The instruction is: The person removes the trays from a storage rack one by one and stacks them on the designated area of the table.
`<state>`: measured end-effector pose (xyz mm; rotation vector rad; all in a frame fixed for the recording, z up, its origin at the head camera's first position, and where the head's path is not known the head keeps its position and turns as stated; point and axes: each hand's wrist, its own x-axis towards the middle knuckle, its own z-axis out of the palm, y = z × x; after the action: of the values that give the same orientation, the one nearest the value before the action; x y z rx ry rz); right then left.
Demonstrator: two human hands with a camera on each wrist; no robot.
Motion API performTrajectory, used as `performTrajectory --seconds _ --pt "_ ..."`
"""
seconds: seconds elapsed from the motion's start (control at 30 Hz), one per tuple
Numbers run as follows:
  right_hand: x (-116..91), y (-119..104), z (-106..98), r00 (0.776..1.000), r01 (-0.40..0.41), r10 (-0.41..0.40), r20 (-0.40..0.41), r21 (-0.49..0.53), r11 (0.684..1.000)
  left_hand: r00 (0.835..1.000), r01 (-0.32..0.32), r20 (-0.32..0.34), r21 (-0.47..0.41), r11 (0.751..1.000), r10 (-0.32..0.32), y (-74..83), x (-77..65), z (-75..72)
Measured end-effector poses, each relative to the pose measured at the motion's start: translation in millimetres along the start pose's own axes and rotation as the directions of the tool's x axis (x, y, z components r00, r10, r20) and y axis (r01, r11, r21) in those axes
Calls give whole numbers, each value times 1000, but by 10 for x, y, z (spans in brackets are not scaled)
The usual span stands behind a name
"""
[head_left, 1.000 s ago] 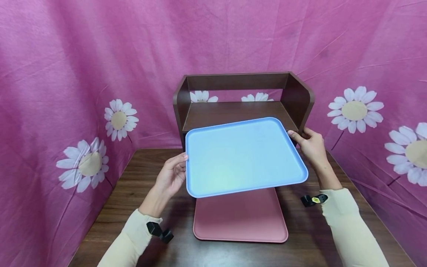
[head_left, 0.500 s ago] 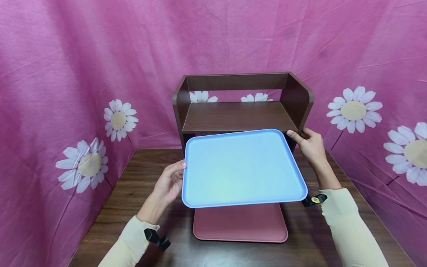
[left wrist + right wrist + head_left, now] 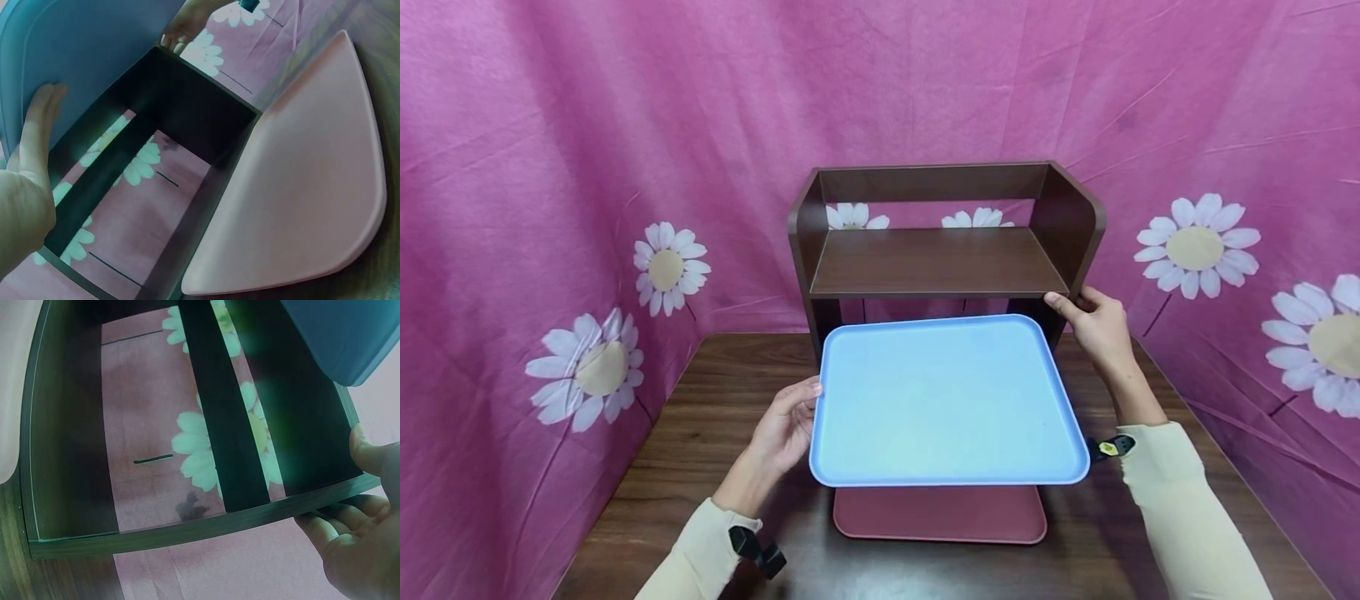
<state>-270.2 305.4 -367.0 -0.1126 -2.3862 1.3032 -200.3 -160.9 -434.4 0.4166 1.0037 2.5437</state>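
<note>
In the head view a light blue tray is held tilted in front of a dark brown desktop shelf. My left hand holds it by the left edge, thumb at the rim; the left wrist view shows straight fingers against its underside. With my right hand I grip the shelf's right side panel, thumb on the front and fingers curled round the outer side, as the right wrist view shows. Under the blue tray, a pink tray reaches into the shelf's lower opening and is partly hidden.
A dark wood-grain table carries the shelf and the pink tray. Behind and to both sides hangs a pink cloth printed with white daisies. Each sleeved wrist wears a small black camera, such as the left camera.
The blue tray has come down and levelled out, baring the shelf's upper board and part of its lower opening. My left hand has lowered with it. The right hand has stayed on the shelf.
</note>
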Motion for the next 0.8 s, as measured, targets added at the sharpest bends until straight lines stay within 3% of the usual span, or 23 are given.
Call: performTrajectory --seconds 0.37,0.8 --pt "-2 -26 -5 1000 -19 18 19 27 999 1000 17 -19 44 999 -16 -141 -31 -118" --pt "-14 -29 -13 1000 -24 24 16 -19 1000 997 53 -53 61 997 -49 -309 -65 -295"
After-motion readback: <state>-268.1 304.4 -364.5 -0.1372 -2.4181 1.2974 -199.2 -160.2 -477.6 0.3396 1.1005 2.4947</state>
